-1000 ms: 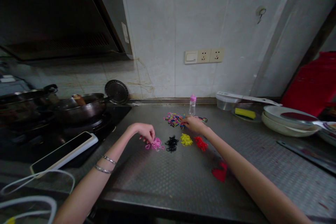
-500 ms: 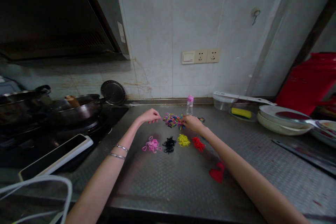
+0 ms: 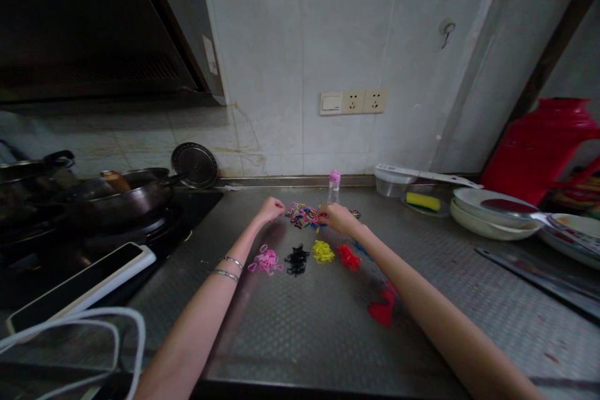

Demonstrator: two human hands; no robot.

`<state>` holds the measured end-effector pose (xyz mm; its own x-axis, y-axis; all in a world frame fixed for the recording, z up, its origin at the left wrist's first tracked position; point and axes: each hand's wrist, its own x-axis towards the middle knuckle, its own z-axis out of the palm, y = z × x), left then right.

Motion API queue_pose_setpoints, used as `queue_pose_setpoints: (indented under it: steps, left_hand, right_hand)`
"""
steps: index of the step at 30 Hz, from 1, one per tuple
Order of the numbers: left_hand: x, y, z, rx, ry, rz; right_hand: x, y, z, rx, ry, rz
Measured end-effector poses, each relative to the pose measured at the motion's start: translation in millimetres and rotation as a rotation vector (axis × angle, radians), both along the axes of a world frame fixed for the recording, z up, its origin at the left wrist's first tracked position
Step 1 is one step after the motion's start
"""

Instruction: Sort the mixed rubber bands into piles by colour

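Observation:
A mixed heap of small coloured elastic hair ties [image 3: 302,215] lies toward the back of the metal counter. My left hand [image 3: 270,210] is closed in a pinch at the heap's left edge; whatever is between its fingertips is too small to make out. At the right side, my right hand [image 3: 338,219] has its fingers pinched down on the heap, and its grip is hidden. Nearer to me, in a row, are sorted piles: pink ties [image 3: 266,259], black ties [image 3: 297,259], yellow ties [image 3: 323,252] and red ties [image 3: 349,257]. Some blue ties [image 3: 364,250] show partly behind my right forearm.
Behind the heap stands a small pink-capped bottle [image 3: 334,185]. A red heart-shaped piece [image 3: 382,309] lies beside my right forearm. Pans [image 3: 122,200] and a white device [image 3: 84,284] are on the left; a sponge [image 3: 422,202], bowls [image 3: 492,225] and a red thermos [image 3: 539,150] on the right.
The view has shifted slightly. My left hand has drawn its fingers in closer together beside the heap. My right hand stays at the heap's right side; the sorted piles look the same.

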<state>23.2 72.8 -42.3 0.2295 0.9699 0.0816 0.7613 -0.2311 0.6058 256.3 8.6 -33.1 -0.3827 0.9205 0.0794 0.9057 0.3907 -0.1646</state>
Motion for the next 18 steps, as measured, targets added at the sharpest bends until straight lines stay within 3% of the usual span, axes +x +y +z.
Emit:
queue_pose_setpoints:
  steps: [4, 10, 14, 18]
  left_hand:
    - [-5, 13, -10.2, 0.095, 0.034, 0.022]
    - [-8, 23, -18.9, 0.163, 0.177, -0.004]
    - [-7, 16, -18.8, 0.168, 0.265, -0.071]
    - [-8, 15, -19.5, 0.149, 0.294, -0.049]
  right_hand:
    - [-1, 3, 1.0, 0.2, 0.1, 0.055]
    - [-25, -4, 5.7, 0.247, 0.285, 0.224]
    - [-56, -24, 5.0, 0.25, 0.363, 0.399]
    - [-83, -48, -0.2, 0.219, 0.354, 0.547]
